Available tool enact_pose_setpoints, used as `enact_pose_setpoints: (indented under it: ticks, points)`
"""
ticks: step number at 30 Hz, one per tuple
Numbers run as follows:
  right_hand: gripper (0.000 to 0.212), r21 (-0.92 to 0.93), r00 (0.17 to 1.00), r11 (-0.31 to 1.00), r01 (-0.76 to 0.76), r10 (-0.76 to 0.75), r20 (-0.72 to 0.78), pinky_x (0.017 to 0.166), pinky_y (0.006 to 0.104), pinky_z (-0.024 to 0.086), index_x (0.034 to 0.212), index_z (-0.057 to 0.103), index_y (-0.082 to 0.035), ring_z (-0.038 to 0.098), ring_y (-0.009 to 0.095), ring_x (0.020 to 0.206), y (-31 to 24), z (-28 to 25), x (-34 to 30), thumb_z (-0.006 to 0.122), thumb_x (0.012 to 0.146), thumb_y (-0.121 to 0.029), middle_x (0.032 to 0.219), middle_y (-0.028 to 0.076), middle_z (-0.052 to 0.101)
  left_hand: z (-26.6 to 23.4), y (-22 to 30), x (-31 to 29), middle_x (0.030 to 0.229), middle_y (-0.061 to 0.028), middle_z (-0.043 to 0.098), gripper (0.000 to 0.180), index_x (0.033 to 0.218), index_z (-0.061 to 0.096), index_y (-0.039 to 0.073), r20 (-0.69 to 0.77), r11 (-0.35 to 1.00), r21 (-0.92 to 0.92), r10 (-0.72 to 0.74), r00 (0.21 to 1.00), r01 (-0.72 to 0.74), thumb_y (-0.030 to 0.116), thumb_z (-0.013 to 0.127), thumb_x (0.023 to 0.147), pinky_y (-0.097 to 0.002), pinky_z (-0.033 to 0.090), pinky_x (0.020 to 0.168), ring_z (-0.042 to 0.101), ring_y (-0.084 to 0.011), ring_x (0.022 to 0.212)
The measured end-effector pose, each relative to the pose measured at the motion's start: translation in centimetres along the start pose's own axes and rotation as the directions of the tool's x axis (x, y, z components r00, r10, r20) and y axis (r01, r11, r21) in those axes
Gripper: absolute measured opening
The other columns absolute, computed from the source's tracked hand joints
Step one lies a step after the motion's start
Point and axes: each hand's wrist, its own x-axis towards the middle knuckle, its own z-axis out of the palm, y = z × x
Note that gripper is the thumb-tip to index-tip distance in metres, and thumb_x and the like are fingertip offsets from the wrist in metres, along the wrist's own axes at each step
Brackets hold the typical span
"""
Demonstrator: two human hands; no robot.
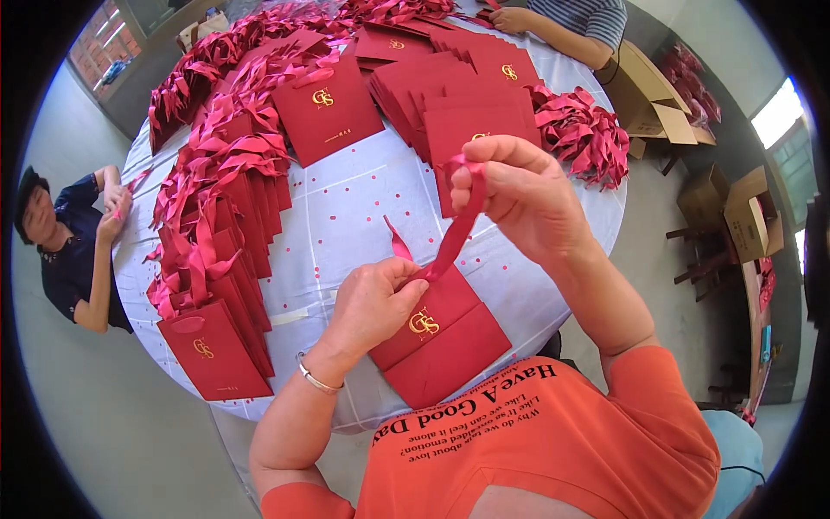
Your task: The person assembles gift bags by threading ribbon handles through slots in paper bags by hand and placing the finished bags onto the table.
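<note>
In front of me on the table lies a flat red paper gift bag [456,344] with a gold emblem, its bottom edge toward my body. A pinkish-red ribbon [456,235] runs from the bag's top edge up to my right hand. My left hand [377,303] is closed at the top of the bag, thumb and fingers pinching the ribbon's lower part there. Raised above the table, my right hand [523,195] pinches the ribbon's upper end between thumb and fingertips. A loose ribbon tail [397,240] sticks up beside my left hand.
Rows of red bags with ribbons [220,259] fill the table's left side. Stacked red bags [480,112] and a heap of ribbons [584,138] lie beyond my right hand. Small red dots cover the white tablecloth [333,203]. One person [73,233] sits left, another [566,30] far right. Cardboard boxes [735,208] stand right.
</note>
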Motion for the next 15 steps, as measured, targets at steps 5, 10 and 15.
enact_pose_setpoints:
  ticks: [5, 10, 15]
  points:
    - [0.015, 0.035, 0.809, 0.981, -0.191, 0.137, 0.572, 0.058, 0.0245, 0.050, 0.099, 0.062, 0.006, 0.059, 0.012, 0.062, -0.4, 2.6, -0.4, 0.063, 0.090, -0.006, 0.082, 0.010, 0.065, 0.2, -1.2, 0.7, 0.075, -0.0109, 0.071, 0.018, 0.096, 0.071, 0.002, 0.006, 0.987, -0.155, 0.041, 0.999, -0.040, 0.018, 0.068, 0.087, -0.0314, 0.051, 0.061, 0.068, -0.0176, 0.066]
    - [0.021, -0.007, 0.691, 0.886, -0.464, 0.367, 0.623, 0.048, 0.0213, 0.032, 0.092, 0.064, 0.009, 0.048, 0.006, 0.055, -1.1, 3.3, -0.3, 0.067, 0.080, -0.007, 0.068, 0.006, 0.059, -0.1, -0.9, 0.8, 0.076, -0.0086, 0.071, 0.016, 0.096, 0.070, 0.002, 0.074, 0.983, -0.176, 0.065, 0.995, -0.051, 0.016, 0.066, 0.090, -0.0283, 0.049, 0.060, 0.064, -0.0111, 0.065]
    - [0.025, -0.167, 0.882, 0.981, -0.099, 0.164, 0.443, 0.055, 0.0226, 0.040, 0.098, 0.062, 0.005, 0.052, 0.010, 0.060, -1.5, 1.9, -0.9, 0.070, 0.082, -0.012, 0.076, 0.008, 0.062, -0.7, 0.5, -0.1, 0.078, -0.0104, 0.072, 0.017, 0.096, 0.069, 0.002, -0.017, 0.999, -0.044, 0.028, 0.999, -0.028, 0.016, 0.069, 0.087, -0.0315, 0.050, 0.062, 0.068, -0.0178, 0.068]
